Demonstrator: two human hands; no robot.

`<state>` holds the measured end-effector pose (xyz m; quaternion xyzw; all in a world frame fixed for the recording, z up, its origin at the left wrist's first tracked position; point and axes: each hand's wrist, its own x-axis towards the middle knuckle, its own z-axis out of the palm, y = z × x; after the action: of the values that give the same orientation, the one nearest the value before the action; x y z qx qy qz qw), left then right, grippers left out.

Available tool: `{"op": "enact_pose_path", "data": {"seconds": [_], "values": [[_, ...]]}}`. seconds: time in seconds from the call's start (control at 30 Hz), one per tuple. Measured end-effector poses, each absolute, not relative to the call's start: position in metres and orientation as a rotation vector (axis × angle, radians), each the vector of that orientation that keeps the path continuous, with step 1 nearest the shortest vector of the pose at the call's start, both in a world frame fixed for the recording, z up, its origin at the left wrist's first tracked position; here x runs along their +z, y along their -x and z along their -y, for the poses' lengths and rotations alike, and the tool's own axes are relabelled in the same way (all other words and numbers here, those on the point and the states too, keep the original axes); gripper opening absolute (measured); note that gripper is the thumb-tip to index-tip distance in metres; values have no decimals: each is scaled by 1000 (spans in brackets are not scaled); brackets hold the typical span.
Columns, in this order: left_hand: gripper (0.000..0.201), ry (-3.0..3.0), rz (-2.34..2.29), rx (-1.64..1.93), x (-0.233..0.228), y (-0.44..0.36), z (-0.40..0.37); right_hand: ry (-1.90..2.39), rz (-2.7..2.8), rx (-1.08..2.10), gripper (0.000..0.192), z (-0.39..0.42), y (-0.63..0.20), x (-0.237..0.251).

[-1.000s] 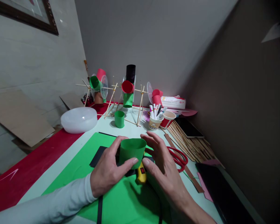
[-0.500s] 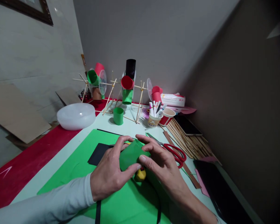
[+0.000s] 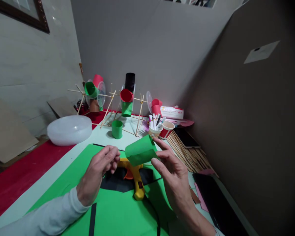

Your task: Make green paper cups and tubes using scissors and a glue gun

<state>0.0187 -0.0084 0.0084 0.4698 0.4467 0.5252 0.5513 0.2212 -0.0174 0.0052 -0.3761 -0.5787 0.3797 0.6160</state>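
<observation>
— Green paper tube, where is it?

— In my right hand, lifted off the table and tilted, one open end towards my left. My thumb is under its right end and my forefinger runs along its far edge, so the hand is closed on it.

— And your left hand?

— Loosely curled, fingers bent in, holding nothing. It hovers just left of the tube, not touching it, over the green sheet.

— What lies under the tube?

— A yellow glue gun on its side, resting on a black piece of paper that sits on the green sheet. Its black cord runs towards me.

— Any writing you can read?

— None I can make out. The small cup of markers has a printed pattern, too small to read. The white packet by the wall has red marks that I cannot read either.

— What else is around?

— A short green tube stands upright on the table beyond my hands. Behind it is a frame of wooden sticks carrying red, green and black tubes. A white bowl sits upside down on the left, a red cup touches the marker cup, and a bundle of sticks and a dark phone lie on the right.
</observation>
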Motion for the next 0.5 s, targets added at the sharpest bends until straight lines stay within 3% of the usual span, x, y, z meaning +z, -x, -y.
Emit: {"op": "enact_pose_path", "data": {"seconds": [0.2,0.5], "values": [[36,-932,-845,1171,12,-25,9,888,1352,879,2,19,-221,5],[32,-1030,-981,1176,4,-24,8,1000,1576,735,7,17,-218,4]]}}
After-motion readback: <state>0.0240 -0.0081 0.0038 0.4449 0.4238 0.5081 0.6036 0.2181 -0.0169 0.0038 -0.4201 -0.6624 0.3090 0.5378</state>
